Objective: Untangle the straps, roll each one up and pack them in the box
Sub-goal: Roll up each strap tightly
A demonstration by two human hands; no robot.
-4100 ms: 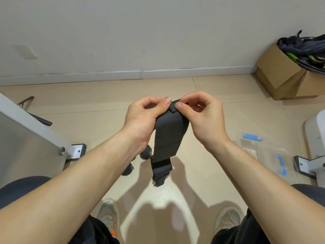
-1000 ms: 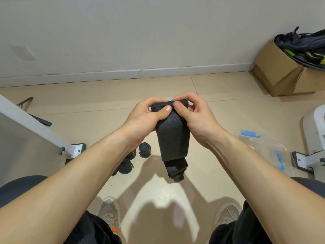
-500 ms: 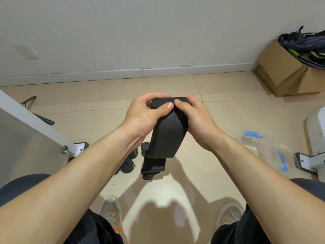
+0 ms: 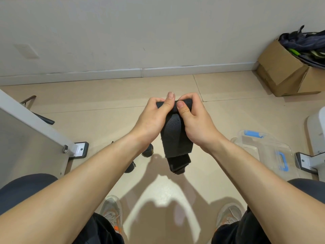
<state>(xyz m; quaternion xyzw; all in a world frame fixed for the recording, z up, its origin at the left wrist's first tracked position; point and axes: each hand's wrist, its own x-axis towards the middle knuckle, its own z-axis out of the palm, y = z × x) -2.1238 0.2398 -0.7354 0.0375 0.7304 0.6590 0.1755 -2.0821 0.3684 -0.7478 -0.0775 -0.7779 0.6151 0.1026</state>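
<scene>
- The black strap (image 4: pixel 176 138) is held in the air at the centre of the view. Its top end is wound into a small roll and the free tail hangs toward 6 o'clock.
- The left hand (image 4: pixel 153 117) and the right hand (image 4: pixel 196 120) both grip this roll. The fingers are curled behind it and the thumbs press on its front, so no hand is free.
- The biggest risk, in my judgement, is that the roll springs open. The webbing looks stiff and only the thumbs keep it tight, so lifting one thumb too early would release it.
- A smaller risk is that the roll goes crooked. The tail ends in a thicker folded piece, and uneven pull from the two hands would push the layers to one side.
- The grey panel (image 4: pixel 26 141) stands at 9 o'clock, well apart from the hands.
- The cardboard box (image 4: pixel 281 67) at 2 o'clock is full of dark fabric things.
- The clear plastic box (image 4: pixel 267 150) with blue latches lies on the floor at 4 o'clock. It is likely the packing box. Its lid seems closed, though the clear plastic makes this hard to tell. If so, one hand must leave the roll to open it.
- The small dark rolls (image 4: pixel 147 152) at 7 o'clock lie on the floor, partly hidden behind the left wrist. They are not yet in any box.
</scene>
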